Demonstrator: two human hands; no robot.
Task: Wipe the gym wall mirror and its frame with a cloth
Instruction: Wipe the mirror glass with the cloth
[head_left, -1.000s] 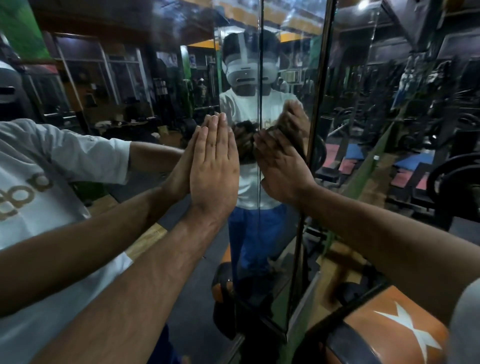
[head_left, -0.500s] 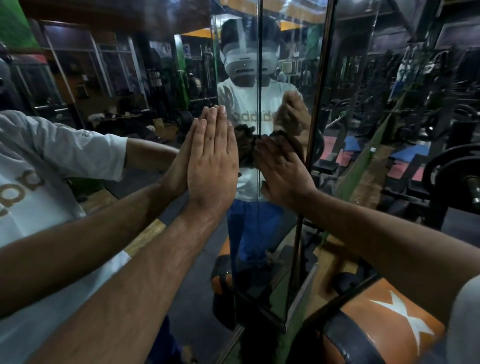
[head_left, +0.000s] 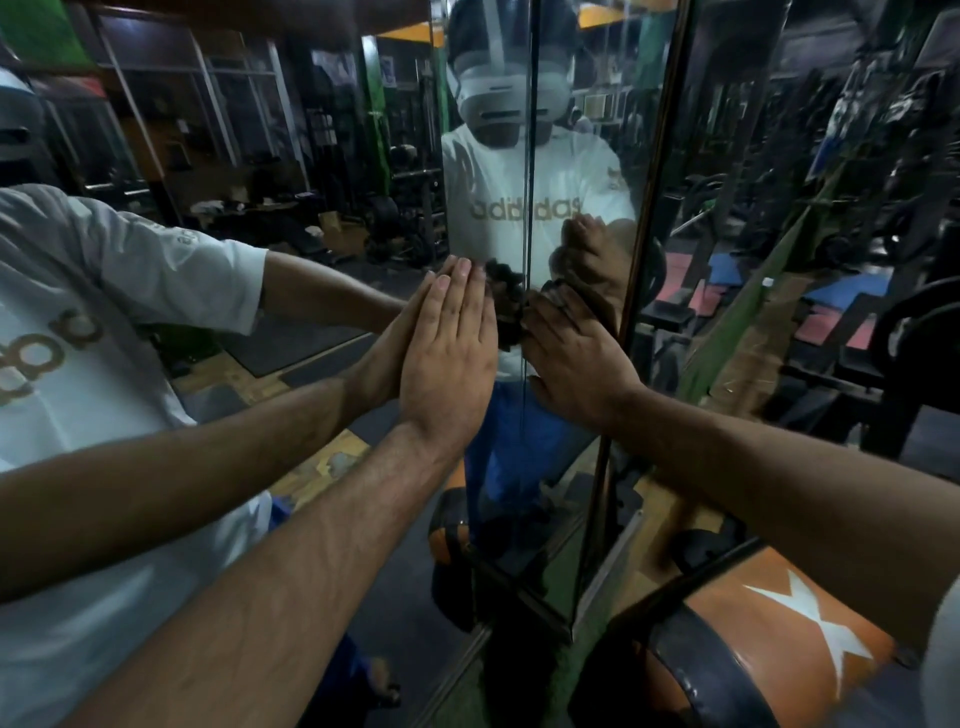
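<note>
The wall mirror (head_left: 311, 208) runs away to my left and meets a second panel (head_left: 576, 171) at a thin vertical seam. A dark bronze frame strip (head_left: 657, 182) stands just right of that panel. My left hand (head_left: 449, 353) lies flat on the left glass with its fingers straight and together. My right hand (head_left: 576, 358) presses a dark cloth (head_left: 557, 294) against the second panel, close to the frame strip. Only a small part of the cloth shows past its fingertips. Both hands are mirrored in the glass.
An orange and black padded bench (head_left: 769, 639) with a white X sits low at the right, close under my right arm. Beyond the frame strip, another glass panel (head_left: 831, 260) shows gym machines and red and blue floor mats. The mirror's bottom edge (head_left: 519, 603) meets the floor below my hands.
Both hands sit a little lower in the view than a second ago, and the reflected person has shifted up. The left hand stays flat on the glass and the right keeps the cloth pressed.
</note>
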